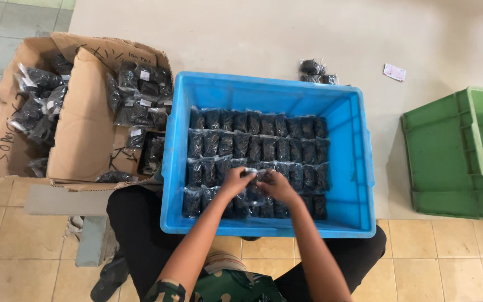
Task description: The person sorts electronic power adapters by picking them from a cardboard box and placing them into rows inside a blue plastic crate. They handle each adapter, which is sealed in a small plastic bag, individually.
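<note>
While both hands work inside the blue crate [364, 168], left hand [235, 182] and right hand [275, 183] pinch one dark packet [254, 178] mid-row; looks like packing, next wants snug seating.

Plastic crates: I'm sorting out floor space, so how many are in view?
2. The blue crate sits in front of the person, lined with rows of small dark packets. The green crate stands at the right edge, partly cut off by the frame; more may lie outside it.
</note>
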